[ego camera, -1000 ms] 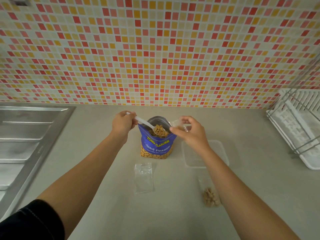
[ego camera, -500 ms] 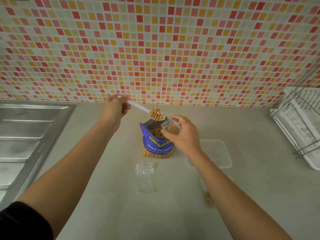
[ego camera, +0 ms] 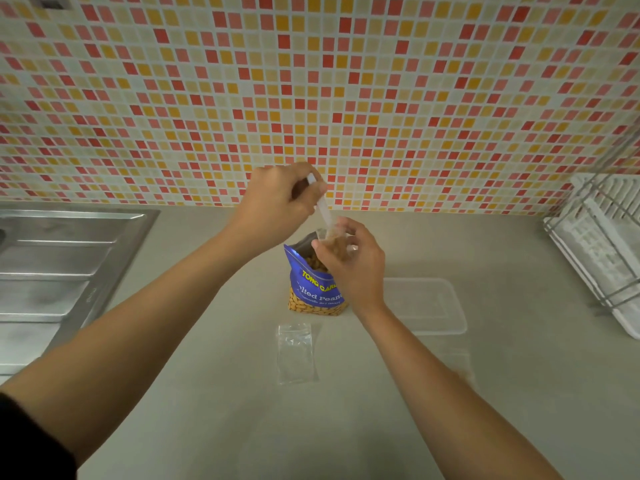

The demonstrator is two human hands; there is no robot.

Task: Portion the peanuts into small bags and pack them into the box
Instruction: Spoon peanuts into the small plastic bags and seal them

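A blue bag of salted peanuts [ego camera: 313, 292] stands open on the counter. Above it my right hand [ego camera: 353, 261] pinches a small clear bag [ego camera: 334, 239] with peanuts in it. My left hand [ego camera: 277, 199] grips a white plastic spoon [ego camera: 323, 209], tipped steeply down with its bowl inside the small bag's mouth. An empty clear bag [ego camera: 296, 353] lies flat on the counter nearer to me. A clear plastic box [ego camera: 427, 304] sits right of the peanut bag, partly behind my right forearm. The filled bag seen earlier is hidden by that forearm.
A steel sink and drainboard [ego camera: 55, 271] fill the left side. A white dish rack with wire frame [ego camera: 602, 247] stands at the right edge. A mosaic tiled wall [ego camera: 311, 98] rises behind the grey counter [ego camera: 346, 427].
My left hand lifted a spoonful of peanuts out of the blue bag, raised it, then tipped the spoon down into the small bag, which my right hand brought up over the blue bag.
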